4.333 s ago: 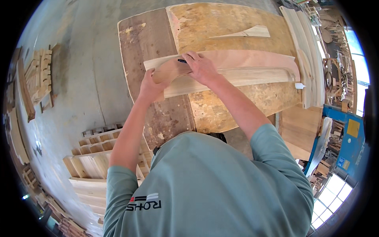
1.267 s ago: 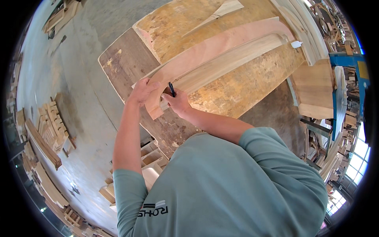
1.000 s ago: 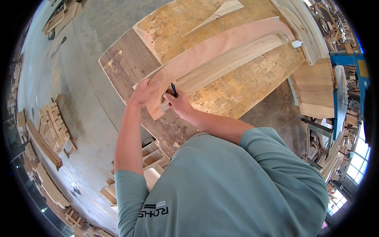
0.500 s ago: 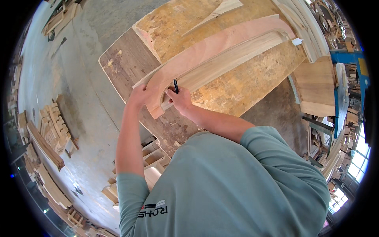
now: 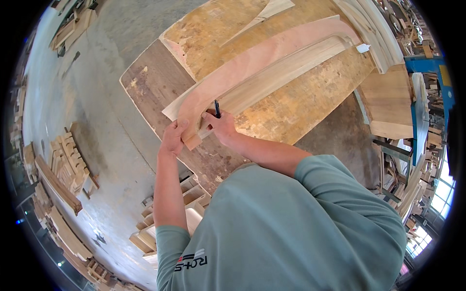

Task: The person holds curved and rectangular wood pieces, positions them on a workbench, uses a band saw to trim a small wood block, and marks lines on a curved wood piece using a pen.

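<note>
A long curved plywood template, pinkish and hooked at both ends, lies over a pale wooden board on the worktable. My left hand grips the template's near left end, thumb on top and fingers around its outer edge. On the inner side of that same end, my right hand pinches a black pen. The pen's upper part sticks up above the fingers; its tip is hidden beneath my hand, close to the template's inner curve.
The worktable has a stained yellowish top and a brown left part. A thin pointed wood offcut lies at its far side. A small white object sits by the template's far end. Stacked boards stand right; wooden parts rest on the floor left.
My left hand has slid nearer along the template's end, toward its tip. The template's near end has shifted slightly against the board below. My right hand stays almost in place with the pen.
</note>
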Tool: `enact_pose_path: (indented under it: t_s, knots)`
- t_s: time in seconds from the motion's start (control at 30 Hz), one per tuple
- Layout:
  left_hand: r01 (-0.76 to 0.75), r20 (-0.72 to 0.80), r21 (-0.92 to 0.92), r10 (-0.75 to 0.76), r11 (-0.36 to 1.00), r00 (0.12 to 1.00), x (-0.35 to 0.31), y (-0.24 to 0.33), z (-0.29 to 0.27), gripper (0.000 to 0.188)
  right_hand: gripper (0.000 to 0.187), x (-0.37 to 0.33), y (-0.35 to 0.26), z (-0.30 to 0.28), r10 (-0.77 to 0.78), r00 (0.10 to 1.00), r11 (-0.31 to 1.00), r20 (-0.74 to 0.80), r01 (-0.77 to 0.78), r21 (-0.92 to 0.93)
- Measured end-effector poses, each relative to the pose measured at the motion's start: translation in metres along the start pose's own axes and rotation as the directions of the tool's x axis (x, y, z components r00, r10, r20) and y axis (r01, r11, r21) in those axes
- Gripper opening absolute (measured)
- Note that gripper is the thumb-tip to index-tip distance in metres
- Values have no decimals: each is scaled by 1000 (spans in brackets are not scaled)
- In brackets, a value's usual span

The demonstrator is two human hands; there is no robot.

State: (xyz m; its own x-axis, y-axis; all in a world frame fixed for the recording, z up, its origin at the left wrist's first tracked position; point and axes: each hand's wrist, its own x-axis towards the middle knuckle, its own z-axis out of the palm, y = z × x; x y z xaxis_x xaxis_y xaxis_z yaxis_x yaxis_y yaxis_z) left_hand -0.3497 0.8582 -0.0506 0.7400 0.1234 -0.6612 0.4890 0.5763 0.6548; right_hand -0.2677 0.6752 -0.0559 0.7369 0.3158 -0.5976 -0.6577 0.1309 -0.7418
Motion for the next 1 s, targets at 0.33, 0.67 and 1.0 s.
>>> enact_pose_path:
  t_s: [0.33,0.67,1.0]
  knots:
    - [-47,-4,-25,47,999,999,6,-5,-4,50,29,2,-5,3,66,997,998,-33,-65,17]
    - [-22,-35,-32,21,999,999,2,-1,5,45,28,1,-15,0,114,992,993,-62,-113,19]
    - [-21,-33,-24,21,999,999,3,-1,3,41,30,13,-13,-4,91,995,995,-35,-92,-34]
